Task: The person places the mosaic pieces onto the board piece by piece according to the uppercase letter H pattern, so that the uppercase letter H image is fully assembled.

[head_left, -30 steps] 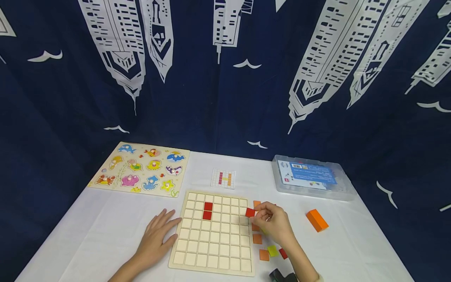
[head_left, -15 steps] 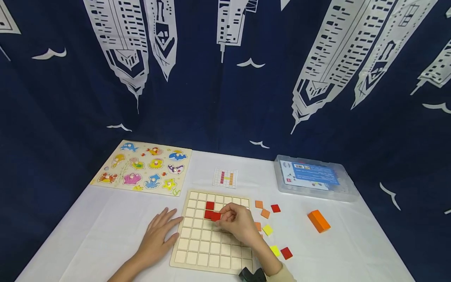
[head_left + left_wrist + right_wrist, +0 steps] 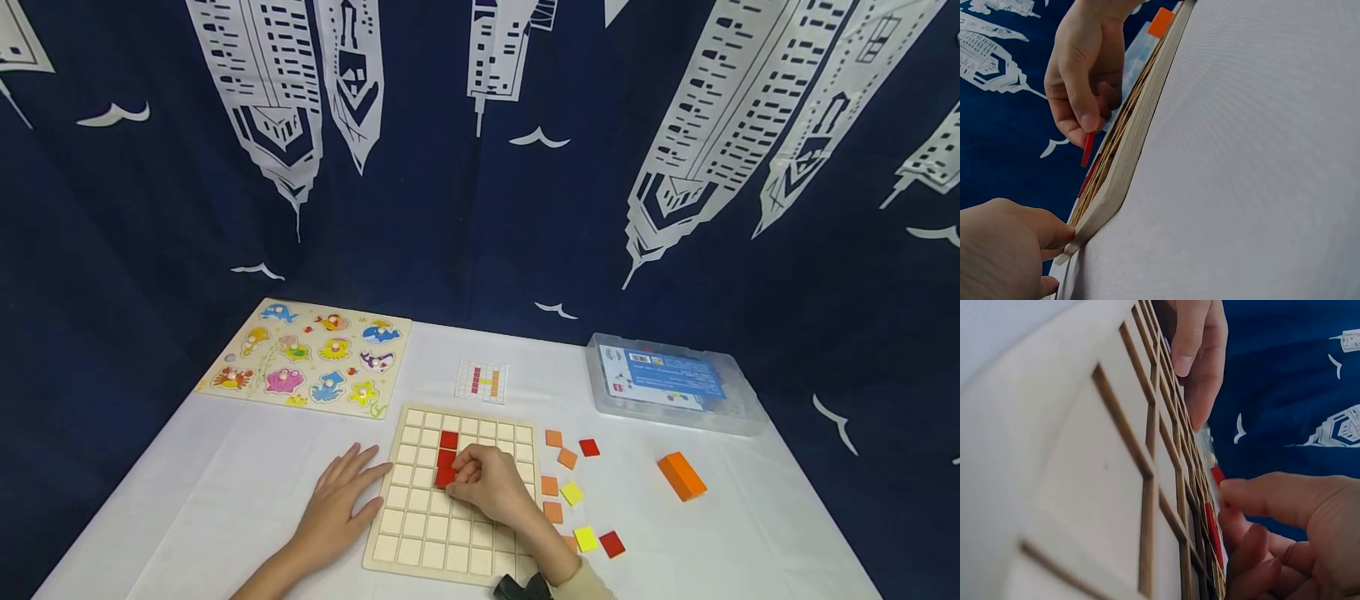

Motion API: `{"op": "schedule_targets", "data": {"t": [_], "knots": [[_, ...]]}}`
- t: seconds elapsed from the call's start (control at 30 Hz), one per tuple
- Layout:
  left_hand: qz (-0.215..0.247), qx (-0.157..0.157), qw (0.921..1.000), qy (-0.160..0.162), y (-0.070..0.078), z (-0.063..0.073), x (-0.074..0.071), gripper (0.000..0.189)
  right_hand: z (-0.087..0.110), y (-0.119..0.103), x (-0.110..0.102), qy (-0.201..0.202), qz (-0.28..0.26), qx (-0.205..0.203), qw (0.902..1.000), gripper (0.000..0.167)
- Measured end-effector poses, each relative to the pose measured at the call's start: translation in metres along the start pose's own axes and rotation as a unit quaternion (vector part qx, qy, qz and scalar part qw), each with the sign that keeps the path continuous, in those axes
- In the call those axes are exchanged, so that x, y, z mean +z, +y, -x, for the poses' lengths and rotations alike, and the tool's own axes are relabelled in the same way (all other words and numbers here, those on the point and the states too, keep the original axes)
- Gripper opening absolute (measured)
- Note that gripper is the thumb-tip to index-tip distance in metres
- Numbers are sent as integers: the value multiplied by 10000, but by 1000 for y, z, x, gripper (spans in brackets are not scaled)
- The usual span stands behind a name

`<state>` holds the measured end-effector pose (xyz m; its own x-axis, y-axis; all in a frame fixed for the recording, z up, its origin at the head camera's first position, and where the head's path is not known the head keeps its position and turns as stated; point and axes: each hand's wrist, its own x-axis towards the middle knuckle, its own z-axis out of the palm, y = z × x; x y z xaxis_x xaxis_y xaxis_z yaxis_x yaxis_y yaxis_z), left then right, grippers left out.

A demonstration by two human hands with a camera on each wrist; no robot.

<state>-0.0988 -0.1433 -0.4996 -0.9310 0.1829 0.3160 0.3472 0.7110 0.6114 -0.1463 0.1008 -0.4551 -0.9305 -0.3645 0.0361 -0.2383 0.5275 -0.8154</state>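
My right hand (image 3: 491, 483) is over the wooden grid board (image 3: 410, 550) and pinches a red square tile (image 3: 444, 477) between thumb and fingers. Two red tiles (image 3: 448, 440) lie in one column of the board, just above the held one. In the left wrist view, the pinched tile (image 3: 1087, 150) stands on edge, apart from the board's surface. My left hand (image 3: 337, 496) lies with spread fingers at the board's left side, a fingertip touching its edge. The right hand covers part of the board's middle cells.
Orange tiles (image 3: 550, 486), yellow tiles (image 3: 572, 493) and red tiles (image 3: 612, 544) lie loose right of the board. Farther right is an orange block (image 3: 682, 477). Behind stand a clear plastic box (image 3: 675, 385), a small pattern card (image 3: 482, 382) and a sea-animal puzzle (image 3: 303, 358).
My right hand has carried the red tile left from the board's right edge to beneath the two placed red tiles. My left hand stays at the board's edge.
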Motion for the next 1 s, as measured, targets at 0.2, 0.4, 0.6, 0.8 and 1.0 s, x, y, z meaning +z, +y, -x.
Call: {"op": "schedule_targets", "data": {"t": [0.2, 0.4, 0.6, 0.8, 1.0], "knots": [[4, -7, 10000, 9, 1, 1, 2, 42, 0, 3, 3, 2, 98, 42, 9999, 20], [-1, -61, 10000, -76, 1, 0, 2, 43, 1, 5, 5, 34, 93, 43, 9999, 22], [-19, -50, 9999, -92, 0, 0, 2, 43, 5, 1, -2, -56, -4, 41, 10000, 22], [-23, 57, 10000, -16, 1, -1, 1, 42, 21, -2, -22, -280, -226, -170, 9992, 28], [-19, 75, 10000, 14, 1, -1, 1, 42, 51, 1, -56, -250, -541, -439, 9973, 31]]}}
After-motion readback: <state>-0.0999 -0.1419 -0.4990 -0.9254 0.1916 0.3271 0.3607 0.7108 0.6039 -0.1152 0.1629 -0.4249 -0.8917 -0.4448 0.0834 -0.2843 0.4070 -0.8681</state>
